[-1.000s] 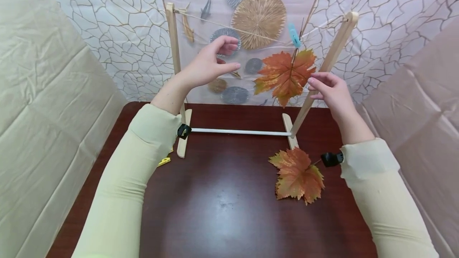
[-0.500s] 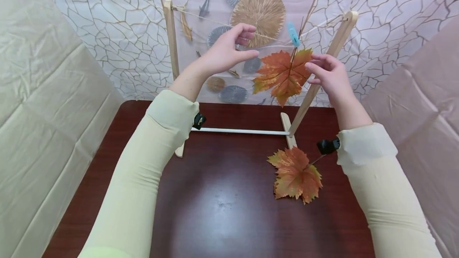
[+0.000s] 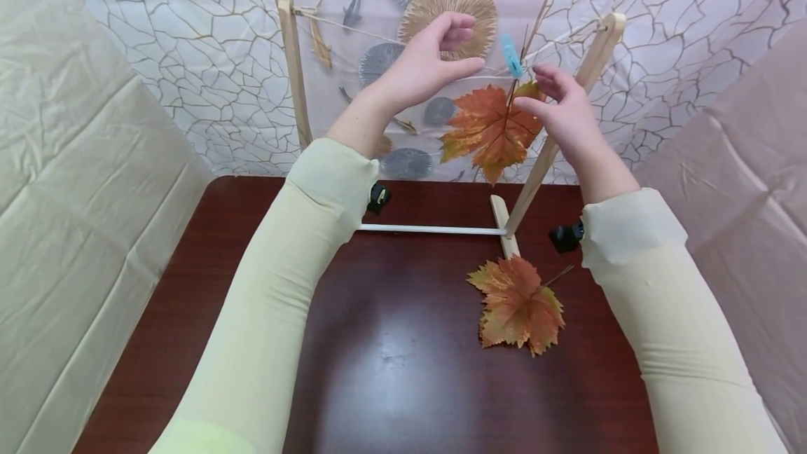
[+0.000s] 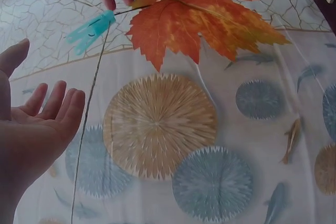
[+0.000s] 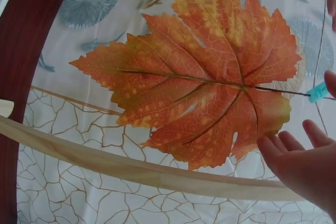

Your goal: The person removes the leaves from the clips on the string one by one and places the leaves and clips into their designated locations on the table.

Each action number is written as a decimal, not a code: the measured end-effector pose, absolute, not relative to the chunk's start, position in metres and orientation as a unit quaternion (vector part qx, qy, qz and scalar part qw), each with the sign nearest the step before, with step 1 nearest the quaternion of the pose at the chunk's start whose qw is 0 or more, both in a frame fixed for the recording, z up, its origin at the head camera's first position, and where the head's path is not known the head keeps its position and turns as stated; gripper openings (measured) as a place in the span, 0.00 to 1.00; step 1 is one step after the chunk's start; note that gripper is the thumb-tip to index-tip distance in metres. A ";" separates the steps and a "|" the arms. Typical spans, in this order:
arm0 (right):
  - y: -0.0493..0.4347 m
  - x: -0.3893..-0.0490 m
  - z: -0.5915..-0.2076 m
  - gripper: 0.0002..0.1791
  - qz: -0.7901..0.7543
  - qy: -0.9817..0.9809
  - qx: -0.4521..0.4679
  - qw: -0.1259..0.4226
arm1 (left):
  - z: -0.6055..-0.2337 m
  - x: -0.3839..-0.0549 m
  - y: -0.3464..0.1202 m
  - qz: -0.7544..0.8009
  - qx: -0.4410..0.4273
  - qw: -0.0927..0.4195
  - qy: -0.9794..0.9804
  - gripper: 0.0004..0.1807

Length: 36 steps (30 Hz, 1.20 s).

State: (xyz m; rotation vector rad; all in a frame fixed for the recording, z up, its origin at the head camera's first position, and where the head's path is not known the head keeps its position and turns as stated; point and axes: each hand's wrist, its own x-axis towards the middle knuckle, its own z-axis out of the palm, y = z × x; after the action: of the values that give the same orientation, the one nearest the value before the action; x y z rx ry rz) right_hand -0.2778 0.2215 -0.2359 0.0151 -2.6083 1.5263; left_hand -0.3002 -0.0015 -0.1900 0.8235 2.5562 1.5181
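An orange artificial maple leaf [image 3: 488,128] hangs by its stem from a string [image 3: 353,25], held there by a light blue clothespin [image 3: 511,56]. My left hand [image 3: 429,58] is raised left of the clothespin, fingers bent loosely and thumb apart, with nothing in it. In the left wrist view that hand [image 4: 42,124] stands beside the string. My right hand [image 3: 564,107] is at the leaf's right edge, just below the clothespin, thumb and fingers spread. The right wrist view shows the right hand's fingertips [image 5: 270,148] right at the leaf's lobe, not curled round it.
The string runs between two wooden posts [image 3: 293,69] joined low down by a white rod [image 3: 435,230]. A second maple leaf [image 3: 520,307] lies on the dark red table [image 3: 391,384], near the right post's foot [image 3: 502,223]. Patterned cloth hangs behind.
My left hand has moved right and up toward the clothespin. The right hand has risen along the leaf's right edge toward its stem. The hanging leaf and clothespin have stayed in place.
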 end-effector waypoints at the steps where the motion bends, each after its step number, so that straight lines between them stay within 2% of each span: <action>1: 0.220 -0.279 -0.235 0.34 0.497 -0.866 0.006 0.059 | -0.189 -0.301 0.001 0.493 0.266 0.029 0.828 0.34; 9: 0.214 -0.284 -0.238 0.26 0.467 -0.882 0.022 0.060 | -0.192 -0.314 0.023 0.505 0.242 0.058 0.827 0.37; 16: 0.214 -0.286 -0.245 0.00 0.504 -0.856 0.043 0.110 | -0.191 -0.317 0.038 0.510 0.241 0.056 0.824 0.35; 21: 0.215 -0.288 -0.248 0.10 0.533 -0.832 0.062 0.139 | -0.191 -0.316 0.050 0.518 0.238 0.040 0.821 0.30; 29: 0.216 -0.284 -0.248 0.09 0.565 -0.811 0.066 0.134 | -0.192 -0.317 0.060 0.550 0.200 0.004 0.811 0.22; 36: 0.216 -0.283 -0.246 0.11 0.580 -0.800 0.075 0.131 | -0.193 -0.317 0.062 0.566 0.195 -0.009 0.801 0.20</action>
State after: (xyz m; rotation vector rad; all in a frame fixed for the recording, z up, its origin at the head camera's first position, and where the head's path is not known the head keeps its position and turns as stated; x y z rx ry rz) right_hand -0.2831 0.2163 -0.2458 0.2165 -2.3244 1.6849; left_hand -0.3172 0.0623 -0.1932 0.6148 2.5300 1.7893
